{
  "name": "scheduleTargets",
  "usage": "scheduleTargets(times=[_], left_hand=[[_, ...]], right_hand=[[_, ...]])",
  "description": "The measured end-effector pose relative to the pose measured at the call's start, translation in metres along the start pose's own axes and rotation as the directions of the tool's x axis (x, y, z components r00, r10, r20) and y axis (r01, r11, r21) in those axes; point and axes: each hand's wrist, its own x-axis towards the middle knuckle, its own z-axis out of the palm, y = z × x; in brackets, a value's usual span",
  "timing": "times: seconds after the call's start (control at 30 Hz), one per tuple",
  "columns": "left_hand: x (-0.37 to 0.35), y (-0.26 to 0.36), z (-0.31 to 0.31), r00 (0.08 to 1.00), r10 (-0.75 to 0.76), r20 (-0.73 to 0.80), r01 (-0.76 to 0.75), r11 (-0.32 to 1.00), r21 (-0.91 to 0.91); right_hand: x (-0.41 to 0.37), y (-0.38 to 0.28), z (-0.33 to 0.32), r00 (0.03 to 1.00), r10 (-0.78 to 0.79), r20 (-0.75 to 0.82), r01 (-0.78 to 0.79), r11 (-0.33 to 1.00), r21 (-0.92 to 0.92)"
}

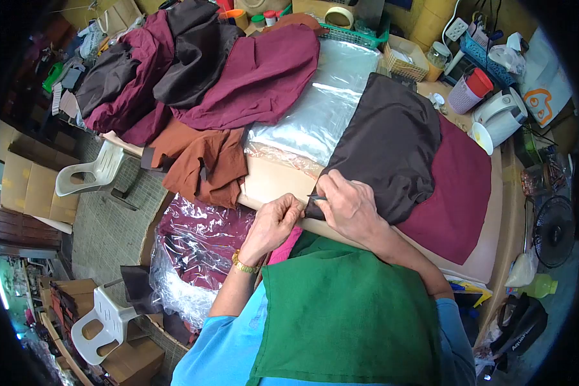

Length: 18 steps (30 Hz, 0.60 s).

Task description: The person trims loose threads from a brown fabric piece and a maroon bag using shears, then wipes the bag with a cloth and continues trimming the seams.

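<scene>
**A:** Several cloths (174,71) heaped far left on the table (270,183), maroon, dk brown, rust. Clear bag (186,257) below the edge w/ more maroon pieces. Which one's being worked?

**B:** None of those. It's the dark brown cloth (386,141), flat at centre-right, lying over a maroon piece (457,193). Its near-left corner sits at the table's front edge.

**A:** Hands?

**B:** Left hand (273,222) is curled, thumb and fingers pressed together, pinching that corner from the left. Right hand (350,206) rests on the cloth just beside it, fingers closed, nipping the same edge. They're nearly touching. There's a thin dark thing btwn them, tool or thread, can't tell.

**A:** So what step?

**B:** My read is close work on that corner, prob. trimming or picking at the hem. The rest of the cloth lies smooth, so I'd guess it's early on this piece.

**A:** Next move needs?

**B:** Corner held taut btwn both pinches, small fingertip moves only. No tugging, or the cloth slides off the maroon piece toward the edge. Kettle (498,119) and red-lid cup (468,92) at far right are well apart, so no issue there.
</scene>
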Motion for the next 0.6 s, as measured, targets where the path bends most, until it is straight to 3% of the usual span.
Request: scheduleTargets(times=[0.17, 0.37, 0.43, 0.47, 0.53, 0.57, 0.6], left_hand=[[-0.001, 0.003, 0.0, 0.998, -0.036, -0.045, 0.036, 0.999, 0.002], [-0.002, 0.001, -0.001, 0.995, 0.062, -0.083, -0.044, 0.979, 0.199], [-0.004, 0.001, -0.003, 0.997, 0.055, -0.062, -0.059, 0.996, -0.065], [-0.006, 0.003, -0.009, 0.997, 0.055, -0.06, -0.059, 0.996, -0.064], [-0.014, 0.007, -0.029, 0.999, -0.039, -0.009, 0.031, 0.887, -0.461], [-0.014, 0.004, -0.032, 0.987, -0.087, -0.137, -0.023, 0.758, -0.651], [-0.012, -0.003, -0.041, 0.976, -0.058, -0.21, -0.075, 0.815, -0.575]], right_hand=[[0.0, -0.004, -0.009, 1.0, 0.018, 0.011, -0.019, 0.991, 0.133], [0.001, -0.005, -0.001, 0.998, 0.009, 0.057, -0.02, 0.979, 0.201], [0.0, -0.002, 0.001, 0.999, 0.047, 0.02, -0.05, 0.982, 0.181], [0.0, 0.001, 0.001, 0.999, 0.049, 0.018, -0.051, 0.982, 0.181], [-0.001, 0.012, 0.002, 0.97, 0.17, -0.176, -0.129, 0.966, 0.225], [-0.003, 0.024, 0.005, 0.938, 0.227, -0.261, -0.178, 0.964, 0.198], [-0.006, 0.035, 0.007, 0.909, 0.29, -0.299, -0.222, 0.945, 0.241]])
